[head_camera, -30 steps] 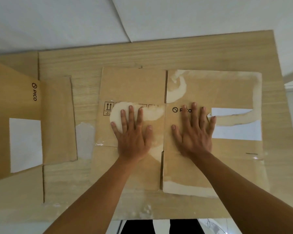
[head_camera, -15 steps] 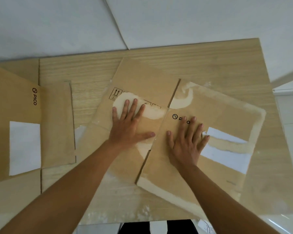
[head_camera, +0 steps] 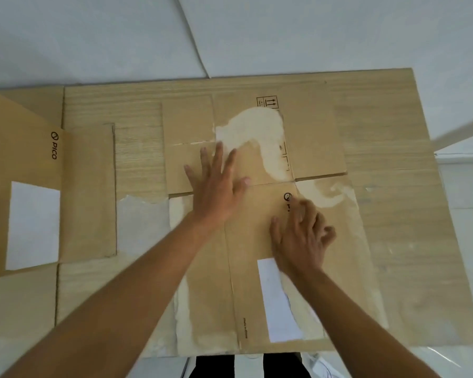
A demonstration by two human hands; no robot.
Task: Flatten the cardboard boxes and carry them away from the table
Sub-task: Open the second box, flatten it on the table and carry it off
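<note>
A flattened cardboard box (head_camera: 311, 148) with torn pale patches and a white label lies flat in the middle of the wooden table (head_camera: 393, 132), its long side running away from me. My left hand (head_camera: 216, 184) presses on it with straight, spread fingers near the slit between its flaps. My right hand (head_camera: 301, 236) rests on the nearer panel beside the printed logo, fingers bent and blurred. A second flattened box (head_camera: 25, 148) with a PICO logo and white label lies at the left, overhanging the table's left edge.
White floor tiles surround the table. The table's right edge (head_camera: 448, 214) and near edge (head_camera: 393, 347) are close to the middle box. Bare wood shows between the two boxes (head_camera: 139, 159) and at the far right.
The middle box has been turned about a quarter turn clockwise under both hands, so its label now lies near me. My right hand's fingers went from flat to bent.
</note>
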